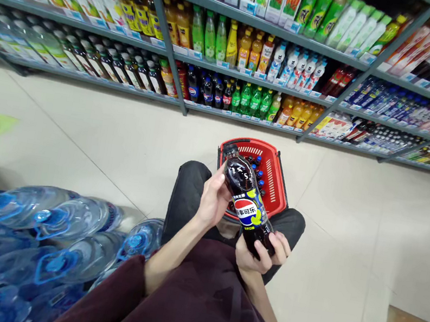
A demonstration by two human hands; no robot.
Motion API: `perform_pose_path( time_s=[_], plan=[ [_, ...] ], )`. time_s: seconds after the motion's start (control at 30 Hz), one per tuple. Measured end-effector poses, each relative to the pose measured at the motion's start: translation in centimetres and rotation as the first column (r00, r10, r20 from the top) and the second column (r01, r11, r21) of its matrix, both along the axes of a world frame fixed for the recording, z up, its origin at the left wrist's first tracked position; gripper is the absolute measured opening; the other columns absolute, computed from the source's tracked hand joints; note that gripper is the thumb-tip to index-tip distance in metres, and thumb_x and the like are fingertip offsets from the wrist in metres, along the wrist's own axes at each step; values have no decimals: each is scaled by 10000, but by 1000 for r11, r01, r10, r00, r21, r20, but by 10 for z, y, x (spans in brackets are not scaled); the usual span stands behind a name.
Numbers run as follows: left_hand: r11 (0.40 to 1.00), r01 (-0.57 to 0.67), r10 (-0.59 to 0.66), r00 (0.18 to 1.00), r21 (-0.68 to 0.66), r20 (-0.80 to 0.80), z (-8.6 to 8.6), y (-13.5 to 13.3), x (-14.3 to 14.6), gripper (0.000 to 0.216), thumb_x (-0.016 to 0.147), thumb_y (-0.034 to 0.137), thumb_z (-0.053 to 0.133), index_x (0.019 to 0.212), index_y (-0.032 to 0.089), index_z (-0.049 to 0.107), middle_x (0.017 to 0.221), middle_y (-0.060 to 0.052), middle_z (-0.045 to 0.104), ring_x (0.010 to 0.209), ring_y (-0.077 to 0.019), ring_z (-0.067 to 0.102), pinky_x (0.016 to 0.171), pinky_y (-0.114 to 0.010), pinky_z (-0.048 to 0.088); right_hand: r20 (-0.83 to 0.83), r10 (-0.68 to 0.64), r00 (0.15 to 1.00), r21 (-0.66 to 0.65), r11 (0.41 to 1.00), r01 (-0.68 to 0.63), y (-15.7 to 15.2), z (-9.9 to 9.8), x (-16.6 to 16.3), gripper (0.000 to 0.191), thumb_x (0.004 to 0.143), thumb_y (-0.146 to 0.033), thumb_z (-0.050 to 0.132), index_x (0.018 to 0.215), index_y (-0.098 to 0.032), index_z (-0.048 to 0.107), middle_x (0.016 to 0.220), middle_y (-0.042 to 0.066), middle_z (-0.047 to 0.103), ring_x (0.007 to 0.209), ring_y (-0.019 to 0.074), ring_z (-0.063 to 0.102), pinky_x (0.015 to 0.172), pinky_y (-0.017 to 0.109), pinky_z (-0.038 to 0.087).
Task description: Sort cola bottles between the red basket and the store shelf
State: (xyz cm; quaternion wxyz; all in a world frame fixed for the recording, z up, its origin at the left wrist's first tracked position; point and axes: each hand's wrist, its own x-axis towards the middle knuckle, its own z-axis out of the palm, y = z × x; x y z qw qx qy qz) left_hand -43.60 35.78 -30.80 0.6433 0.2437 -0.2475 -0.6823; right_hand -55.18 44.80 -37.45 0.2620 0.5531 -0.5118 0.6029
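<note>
Holding one dark cola bottle (pixel 246 210) in both hands: cupped loosely round its shoulder with the left hand (pixel 213 193), fingers curled about its base with the right hand (pixel 263 251). Tilted, cap to far left, base to near right, printed label facing up. Held over a red basket (pixel 270 154) with blue-capped bottles (pixel 258 160) inside. At far side: drink-filled shelves (pixel 176 77). At near left: large water jugs (pixel 89 258).
</note>
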Motion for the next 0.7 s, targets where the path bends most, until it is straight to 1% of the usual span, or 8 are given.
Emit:
perform_pose_path(
  time_s=[0.07, 0.17, 0.23, 0.37, 0.43, 0.5, 0.57, 0.7],
  plan=[
    [1000, -3, 3, 1000, -5, 14, -1, 0, 1, 583, 889, 526, 739, 1355, 182, 675, 1351, -118, 705, 1285, -328, 645, 1051, -425, 560, -51, 5, 999, -32, 999, -6, 2, -3, -1, 432, 743, -23, 740, 997, -256, 480, 1097, 54, 472, 1166, 240, 531, 941, 451, 528],
    [1000, -17, 18, 1000, -13, 17, -2, 0, 3, 564, 885, 529, 745, 1327, 181, 697, 1359, -117, 700, 1277, -327, 651, 1052, -423, 561, -85, 32, 996, -22, 999, -34, 3, -4, -2, 421, 765, -64, 756, 1023, -268, 492, 1092, 50, 444, 1187, 235, 504, 963, 434, 510],
    [1000, -26, 26, 999, -10, 21, 0, -1, 4, 551, 879, 529, 755, 1309, 186, 713, 1350, -108, 706, 1268, -319, 656, 1053, -414, 562, -78, 39, 996, -14, 999, -41, 2, -2, 0, 425, 759, -51, 757, 1013, -266, 492, 1086, 49, 445, 1182, 233, 504, 960, 432, 512],
    [998, -61, 61, 997, 2, 54, 2, -1, 7, 533, 855, 521, 791, 1273, 196, 741, 1265, -91, 745, 1223, -301, 680, 1047, -399, 571, -15, 37, 999, -7, 999, -37, 0, 2, 5, 414, 735, 23, 728, 927, -227, 460, 1085, 50, 478, 1159, 231, 543, 936, 431, 532],
    [996, -85, 84, 993, 5, 79, 1, -1, 9, 548, 834, 525, 814, 1268, 197, 743, 1240, -93, 754, 1200, -298, 692, 1046, -400, 574, 25, 25, 999, 16, 1000, -26, -1, 2, 6, 438, 725, 25, 747, 933, -225, 453, 1093, 48, 495, 1140, 223, 562, 920, 430, 550],
    [995, -99, 97, 989, 11, 112, -1, 0, 13, 590, 805, 531, 842, 1277, 195, 733, 1268, -109, 744, 1207, -309, 693, 1046, -408, 575, 69, 28, 997, 45, 999, -31, -1, -2, 7, 464, 729, -17, 795, 970, -225, 456, 1103, 49, 518, 1108, 213, 585, 906, 431, 565],
    [994, -107, 103, 981, 15, 166, -6, 1, 18, 648, 768, 525, 877, 1297, 190, 712, 1335, -133, 712, 1265, -330, 666, 1061, -410, 567, 124, 47, 991, 66, 996, -55, -4, -8, 9, 475, 747, -82, 839, 1018, -217, 473, 1122, 61, 550, 1083, 212, 614, 900, 435, 573],
    [990, -143, 141, 944, -12, 297, -18, 0, 28, 762, 727, 497, 916, 1352, 175, 625, 1432, -175, 643, 1383, -348, 584, 1120, -391, 529, 239, 97, 966, 52, 992, -113, -20, -23, 18, 491, 744, -127, 884, 1096, -176, 544, 1155, 102, 602, 1097, 228, 647, 907, 412, 574]
  ],
)
